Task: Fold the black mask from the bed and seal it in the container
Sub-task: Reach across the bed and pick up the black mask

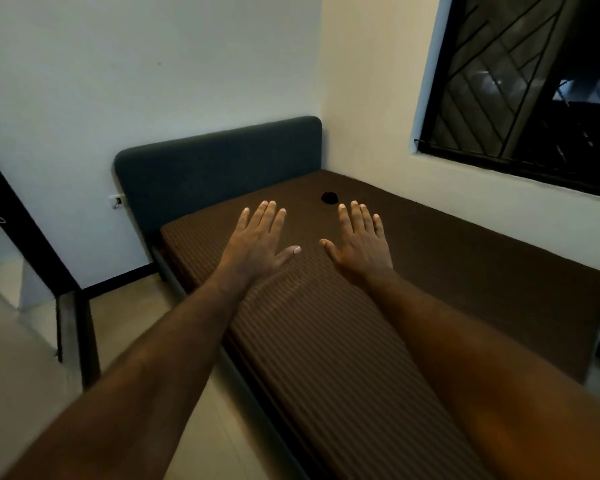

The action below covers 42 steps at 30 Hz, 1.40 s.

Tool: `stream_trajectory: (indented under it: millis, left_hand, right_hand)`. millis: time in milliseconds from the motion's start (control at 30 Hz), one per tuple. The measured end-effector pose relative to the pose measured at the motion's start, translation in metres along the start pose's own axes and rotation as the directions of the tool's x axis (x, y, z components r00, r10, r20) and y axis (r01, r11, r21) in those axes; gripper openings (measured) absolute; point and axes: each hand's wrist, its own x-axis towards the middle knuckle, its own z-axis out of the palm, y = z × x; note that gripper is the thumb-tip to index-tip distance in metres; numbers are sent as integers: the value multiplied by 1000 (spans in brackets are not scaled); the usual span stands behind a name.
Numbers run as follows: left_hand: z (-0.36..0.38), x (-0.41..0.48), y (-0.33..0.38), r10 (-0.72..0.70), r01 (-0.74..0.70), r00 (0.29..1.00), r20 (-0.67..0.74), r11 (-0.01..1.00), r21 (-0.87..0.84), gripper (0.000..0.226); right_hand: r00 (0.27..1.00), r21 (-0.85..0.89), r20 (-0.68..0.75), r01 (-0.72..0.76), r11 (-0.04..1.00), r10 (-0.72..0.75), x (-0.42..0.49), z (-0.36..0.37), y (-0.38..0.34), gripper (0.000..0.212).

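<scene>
A: Where is the mask?
B: The black mask (329, 197) lies on the brown striped bed (465, 258), just above the middle of the frame, not far from the dark headboard (219, 168). It is a small bunched lump, a little wider than tall; too small to tell which way it points.
A: And the hands?
B: Both reach out over the bed, palms down, fingers spread, each grip open and empty. The left hand (257, 237) sits left of center, the right hand (361, 239) right of center, its fingertips just below the mask but apart from it.
A: Anything in the way?
B: Only bare mattress between them. A barred window (520, 91) fills the upper right, and a dark frame (25, 230) slants down the left edge.
</scene>
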Motion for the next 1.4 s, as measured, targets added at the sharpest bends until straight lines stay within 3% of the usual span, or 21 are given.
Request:
stream_trajectory:
  millis: [300,533,933,1400]
  left_hand:
    - [49,58,-148,122,-120,992,29,992,-46,86]
    - [94,98,-216,163,-161,986,35,985,-62,83]
    - [175,235,-309,215,-211,973,86,976,-52,82]
    - [255,413,-390,317,-313,948,41,946,-87,83]
  right_hand:
    - [989,17,8,-146,989,146,100,58,-105,86]
    - [982,-10,29,-187,982,187,160,99,-141,82]
    - [958,-6,55,-281,960,281,319,185,-148,81]
    - [923,-31,28,-384,923,385,479,240,-143,83]
